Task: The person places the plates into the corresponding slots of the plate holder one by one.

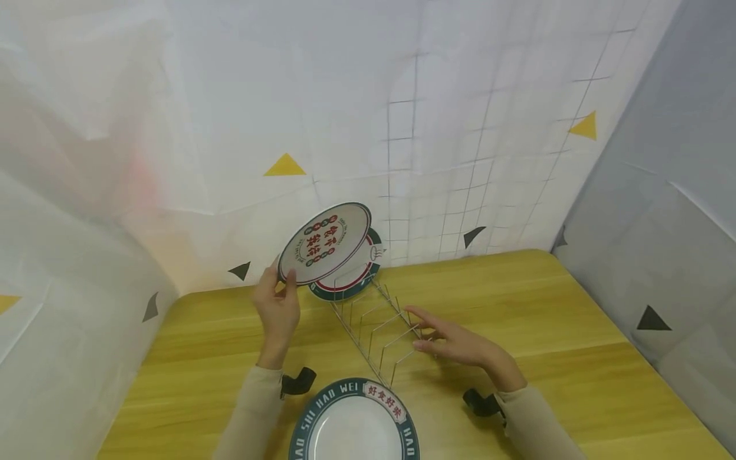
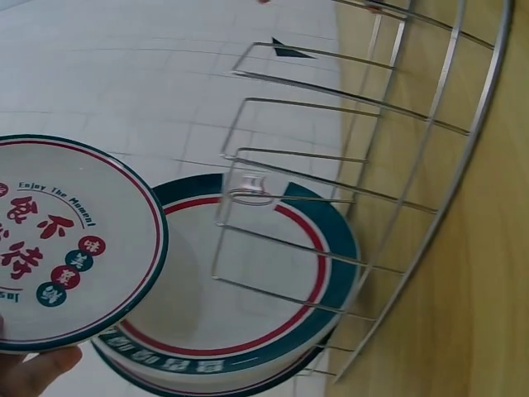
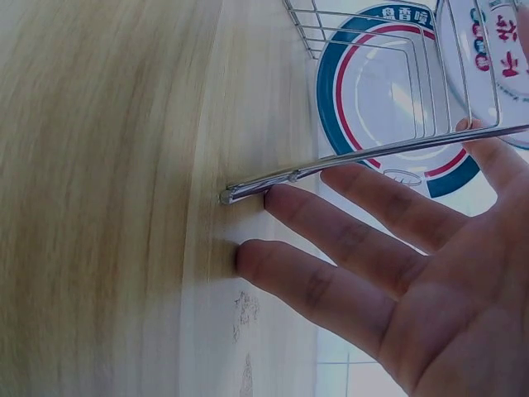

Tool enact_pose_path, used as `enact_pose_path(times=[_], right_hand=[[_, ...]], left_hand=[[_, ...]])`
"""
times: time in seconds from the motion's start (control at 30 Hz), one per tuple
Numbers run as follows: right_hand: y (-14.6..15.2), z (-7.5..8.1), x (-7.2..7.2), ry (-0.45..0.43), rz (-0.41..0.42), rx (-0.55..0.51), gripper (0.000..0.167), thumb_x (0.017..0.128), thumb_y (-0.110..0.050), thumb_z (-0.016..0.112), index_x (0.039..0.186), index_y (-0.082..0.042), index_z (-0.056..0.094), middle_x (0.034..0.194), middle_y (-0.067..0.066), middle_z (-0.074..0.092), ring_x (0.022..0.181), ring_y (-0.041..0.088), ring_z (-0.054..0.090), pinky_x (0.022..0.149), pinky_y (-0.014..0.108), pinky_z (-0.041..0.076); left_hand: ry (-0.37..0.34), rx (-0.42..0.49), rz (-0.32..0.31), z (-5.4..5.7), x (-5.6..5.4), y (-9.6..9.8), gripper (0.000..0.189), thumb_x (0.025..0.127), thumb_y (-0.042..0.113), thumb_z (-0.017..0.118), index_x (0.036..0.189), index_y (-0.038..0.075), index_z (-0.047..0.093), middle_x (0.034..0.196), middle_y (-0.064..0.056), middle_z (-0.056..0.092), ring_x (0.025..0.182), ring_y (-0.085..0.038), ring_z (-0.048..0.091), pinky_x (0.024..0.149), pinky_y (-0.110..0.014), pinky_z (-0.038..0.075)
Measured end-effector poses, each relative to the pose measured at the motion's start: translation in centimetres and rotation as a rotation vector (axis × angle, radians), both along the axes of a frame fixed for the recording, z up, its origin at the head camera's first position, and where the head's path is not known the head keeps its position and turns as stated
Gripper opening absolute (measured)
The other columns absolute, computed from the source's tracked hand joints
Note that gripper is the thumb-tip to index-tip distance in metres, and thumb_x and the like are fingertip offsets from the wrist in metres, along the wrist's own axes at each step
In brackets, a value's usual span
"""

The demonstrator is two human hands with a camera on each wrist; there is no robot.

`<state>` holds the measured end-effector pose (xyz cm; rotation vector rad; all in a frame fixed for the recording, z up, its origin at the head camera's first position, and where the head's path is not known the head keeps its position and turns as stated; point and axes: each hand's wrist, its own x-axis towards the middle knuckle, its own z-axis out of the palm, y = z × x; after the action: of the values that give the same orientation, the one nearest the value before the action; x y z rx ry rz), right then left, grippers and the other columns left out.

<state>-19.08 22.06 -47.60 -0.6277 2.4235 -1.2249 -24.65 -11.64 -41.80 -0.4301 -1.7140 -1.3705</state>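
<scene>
My left hand (image 1: 278, 313) pinches a white plate (image 1: 325, 243) by its lower edge, thumb on the face. This plate has a thin dark rim line and red and green lettering, and it is held tilted in the air. Beyond it, a plate with a broad green rim and red ring (image 2: 240, 273) stands in the far end of the wire dish rack (image 1: 368, 345); a further rim shows behind that one. At the rack's right side, my right hand (image 1: 460, 345) has its fingers extended, with fingertips (image 3: 277, 198) against the metal rail.
Another green-rimmed plate (image 1: 356, 428) lies face up on the wooden table (image 1: 190, 383) at the near end of the rack, cut off by the frame. White sheeting (image 1: 322, 96) with yellow and dark triangles closes off the back and sides.
</scene>
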Motion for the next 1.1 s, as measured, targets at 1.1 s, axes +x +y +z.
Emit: enact_pose_path(times=[1.1], right_hand=[[0.0,0.0,0.0,0.000,-0.009,0.017,0.069,0.098,-0.043,0.055,0.153,-0.046,0.014,0.150,0.013,0.044,0.131,0.039,0.048,0.096,0.056,0.048]], left_hand=[[-0.002,-0.235,0.181,-4.6,-2.3,0.2,0.069,0.088,-0.014,0.057,0.150,0.010,0.039,0.102,-0.020,0.064,0.078,-0.027,0.062,0.058,-0.008,0.046]])
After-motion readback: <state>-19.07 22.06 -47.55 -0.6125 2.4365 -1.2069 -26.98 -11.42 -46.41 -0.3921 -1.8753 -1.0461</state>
